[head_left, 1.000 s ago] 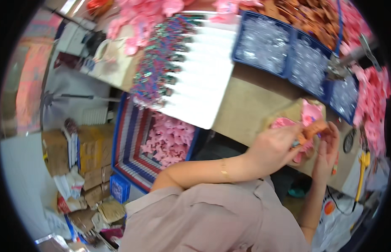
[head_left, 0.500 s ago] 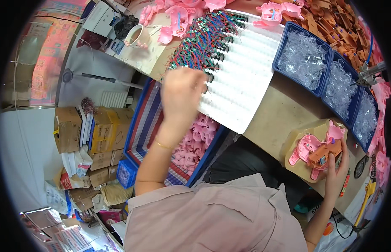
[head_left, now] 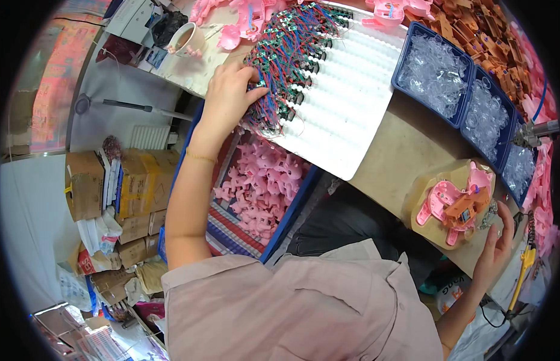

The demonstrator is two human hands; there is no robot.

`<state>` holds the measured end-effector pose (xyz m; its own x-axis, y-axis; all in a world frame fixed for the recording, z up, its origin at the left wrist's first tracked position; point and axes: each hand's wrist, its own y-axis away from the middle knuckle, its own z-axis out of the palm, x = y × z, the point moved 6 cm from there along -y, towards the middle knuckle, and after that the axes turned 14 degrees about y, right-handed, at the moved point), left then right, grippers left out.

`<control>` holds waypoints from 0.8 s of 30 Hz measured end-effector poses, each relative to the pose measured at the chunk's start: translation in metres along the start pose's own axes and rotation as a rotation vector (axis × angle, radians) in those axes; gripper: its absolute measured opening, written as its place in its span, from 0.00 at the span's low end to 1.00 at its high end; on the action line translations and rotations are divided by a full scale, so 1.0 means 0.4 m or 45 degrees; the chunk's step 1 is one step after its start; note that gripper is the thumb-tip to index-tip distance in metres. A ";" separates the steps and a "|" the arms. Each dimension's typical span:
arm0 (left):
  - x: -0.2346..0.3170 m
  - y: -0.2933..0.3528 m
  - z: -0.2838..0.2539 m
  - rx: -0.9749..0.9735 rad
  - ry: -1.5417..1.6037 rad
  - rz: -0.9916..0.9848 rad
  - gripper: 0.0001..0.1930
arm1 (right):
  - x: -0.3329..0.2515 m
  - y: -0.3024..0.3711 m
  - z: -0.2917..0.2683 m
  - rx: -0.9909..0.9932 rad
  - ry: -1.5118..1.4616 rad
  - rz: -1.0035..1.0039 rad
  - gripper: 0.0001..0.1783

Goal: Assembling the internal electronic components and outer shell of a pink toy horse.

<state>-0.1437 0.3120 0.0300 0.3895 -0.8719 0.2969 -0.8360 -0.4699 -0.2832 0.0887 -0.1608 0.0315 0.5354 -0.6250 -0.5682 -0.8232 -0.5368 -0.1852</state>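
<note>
My left hand (head_left: 229, 93) is at the near left edge of a heap of small green circuit boards with red and blue wires (head_left: 292, 54). Its thumb and fingers are apart, and the fingertips reach in among the wires. The boards lie on a white ridged tray (head_left: 346, 135). At the right, my right hand (head_left: 497, 240) is open beside a small pile of metal screws (head_left: 488, 215). Just left of it, a cream fixture block (head_left: 420, 191) carries a pink plastic shell (head_left: 439, 201) with an orange-brown plastic housing (head_left: 463, 210) on it; neither hand touches these.
Blue bins (head_left: 405, 90) of clear plastic parts line the right side, with a heap of orange-brown housings (head_left: 482, 42) behind. A metal-tipped tool (head_left: 530, 135) hangs beside them. Below the table's left edge, a lined crate holds pink parts (head_left: 265, 186). A cup (head_left: 186, 41) stands far left.
My left hand has moved left from the tray's front rows to the heap's edge, its fingers opening. My right hand has let go of the orange-brown housing and moved right to the screws.
</note>
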 end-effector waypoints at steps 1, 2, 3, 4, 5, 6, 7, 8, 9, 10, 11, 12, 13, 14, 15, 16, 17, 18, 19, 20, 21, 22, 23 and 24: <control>-0.007 -0.010 0.000 -0.065 0.032 0.095 0.12 | -0.016 -0.007 0.006 -0.042 0.008 -0.033 0.21; -0.019 -0.024 -0.003 -0.062 0.030 0.090 0.12 | -0.024 -0.010 0.009 -0.045 0.006 -0.038 0.21; -0.029 -0.035 0.003 -0.170 0.095 0.063 0.12 | -0.032 -0.012 0.011 -0.045 0.008 -0.062 0.20; -0.026 -0.041 0.010 -0.281 0.163 0.040 0.12 | -0.035 -0.010 0.011 -0.044 0.013 -0.079 0.19; -0.023 -0.046 0.014 -0.336 0.162 -0.015 0.11 | -0.034 -0.005 0.011 -0.046 0.012 -0.077 0.19; -0.010 -0.045 0.007 -0.340 0.162 -0.015 0.11 | -0.031 0.001 0.009 -0.017 -0.011 -0.070 0.19; -0.004 -0.044 0.012 -0.390 0.371 -0.139 0.12 | -0.025 0.009 0.005 0.019 -0.028 -0.056 0.18; 0.006 -0.036 0.015 -0.440 0.577 -0.268 0.12 | -0.019 0.017 0.004 0.022 -0.025 -0.048 0.18; 0.036 -0.028 0.004 -0.447 0.580 -0.262 0.12 | -0.010 0.027 0.004 0.011 -0.017 -0.021 0.18; 0.075 -0.022 -0.029 -0.320 0.362 -0.148 0.13 | -0.003 0.032 0.004 0.000 -0.011 0.003 0.17; 0.100 -0.020 -0.051 -0.191 0.146 -0.034 0.13 | -0.004 0.034 0.001 0.002 -0.008 0.008 0.17; 0.081 -0.020 -0.032 -0.195 0.149 -0.029 0.13 | -0.010 0.033 -0.004 0.008 0.021 -0.002 0.17; 0.046 -0.007 -0.015 -0.221 0.002 0.000 0.13 | -0.018 0.029 -0.008 0.010 0.038 -0.026 0.16; 0.027 -0.008 -0.002 -0.249 -0.140 0.035 0.13 | -0.019 0.024 -0.008 0.011 0.033 -0.030 0.16; 0.017 -0.007 -0.001 -0.254 0.022 0.049 0.12 | -0.020 0.018 -0.009 0.022 0.003 -0.036 0.16; 0.017 -0.010 -0.001 -0.257 0.025 0.055 0.12 | -0.019 0.019 -0.011 0.035 -0.016 -0.031 0.15; 0.023 -0.011 -0.005 -0.270 0.087 0.078 0.10 | -0.021 0.019 -0.010 0.038 -0.015 -0.026 0.15; 0.031 -0.011 -0.010 -0.282 0.148 0.101 0.09 | -0.026 0.020 -0.011 0.056 -0.027 -0.030 0.15; 0.058 -0.009 -0.019 -0.286 0.151 0.108 0.09 | -0.028 0.021 -0.014 0.076 -0.038 -0.030 0.14; 0.085 -0.002 -0.031 -0.316 0.343 -0.014 0.08 | -0.027 0.023 -0.017 0.080 -0.035 -0.024 0.14; 0.094 0.004 -0.025 -0.350 0.540 -0.147 0.08 | -0.029 0.024 -0.013 0.069 -0.029 -0.051 0.13; 0.097 0.000 -0.014 -0.358 0.547 -0.151 0.08 | -0.033 0.024 -0.008 0.058 -0.023 -0.079 0.12; 0.094 -0.002 0.008 -0.421 0.882 -0.265 0.08 | -0.036 0.023 0.000 0.051 -0.015 -0.074 0.12; 0.104 -0.008 0.023 -0.481 1.212 -0.374 0.08 | -0.036 0.023 0.001 0.029 -0.048 -0.056 0.12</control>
<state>-0.1213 0.2760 0.0349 0.2694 -0.1879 0.9445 -0.8878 -0.4284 0.1680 0.0732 -0.1563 0.0376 0.5638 -0.5790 -0.5890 -0.8034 -0.5499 -0.2285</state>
